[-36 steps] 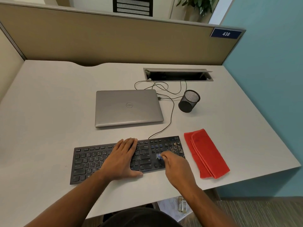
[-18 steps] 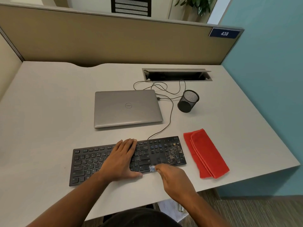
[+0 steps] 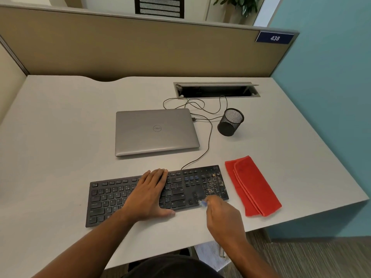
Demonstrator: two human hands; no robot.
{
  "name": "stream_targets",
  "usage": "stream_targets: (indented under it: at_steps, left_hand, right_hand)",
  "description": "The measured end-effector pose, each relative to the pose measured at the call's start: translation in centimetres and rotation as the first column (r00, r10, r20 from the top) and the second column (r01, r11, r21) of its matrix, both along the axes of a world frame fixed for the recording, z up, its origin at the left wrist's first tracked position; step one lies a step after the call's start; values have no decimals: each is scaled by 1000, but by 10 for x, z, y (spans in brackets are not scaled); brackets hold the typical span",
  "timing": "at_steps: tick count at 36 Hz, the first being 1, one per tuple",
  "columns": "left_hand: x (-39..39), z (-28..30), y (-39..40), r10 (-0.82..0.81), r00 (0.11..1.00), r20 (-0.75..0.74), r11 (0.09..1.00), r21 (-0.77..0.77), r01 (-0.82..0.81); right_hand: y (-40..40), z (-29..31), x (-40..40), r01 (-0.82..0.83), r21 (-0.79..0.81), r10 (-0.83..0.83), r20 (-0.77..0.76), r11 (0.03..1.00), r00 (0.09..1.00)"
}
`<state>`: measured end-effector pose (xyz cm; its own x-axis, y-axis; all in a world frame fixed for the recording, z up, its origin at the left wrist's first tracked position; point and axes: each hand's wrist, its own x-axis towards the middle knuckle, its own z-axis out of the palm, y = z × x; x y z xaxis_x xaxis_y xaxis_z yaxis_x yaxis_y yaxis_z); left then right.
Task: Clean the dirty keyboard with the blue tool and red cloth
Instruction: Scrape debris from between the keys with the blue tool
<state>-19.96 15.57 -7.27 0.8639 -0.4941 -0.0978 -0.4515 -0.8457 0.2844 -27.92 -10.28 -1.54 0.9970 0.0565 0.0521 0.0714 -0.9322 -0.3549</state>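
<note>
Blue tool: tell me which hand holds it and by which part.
The right hand grips the blue tool by its rear end; only its blurred tip shows beyond the fingers. The left hand holds nothing and rests flat on the keyboard.

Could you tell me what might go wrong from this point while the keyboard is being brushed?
Crumbs sit on the number pad of the keyboard, close to the red cloth; the blue tool in the right hand might flick them onto it. Strokes toward the desk edge could drop debris to the floor. The left hand presses keys, possibly trapping grit beneath.
</note>
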Motion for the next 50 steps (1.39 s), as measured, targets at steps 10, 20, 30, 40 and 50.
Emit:
stream_targets:
  at_steps: [10,20,30,40,50]
  left_hand:
    - [0,-1,0,3,1000,-7,1000,0,-3]
    - [-1,-1,0,1,1000,-4,1000,-12,-1]
    - [-1,1,0,3,1000,-14,1000,7,-3]
    - [-1,3,-1,6,1000,-4,1000,2,-6]
    - [-1,3,-1,7,1000,-17,1000,-6,-7]
  right_hand:
    - [-11,1,20,44,20,-43,-36,999,998]
    - [-18,25,57,87,62,-74,-186,994,980]
    - [-17,34,109,35,-17,-38,-253,999,967]
    - [-20,39,114,67,-29,-72,-292,997,954]
    - [-29,43,119,90,-46,-98,-246,995,964]
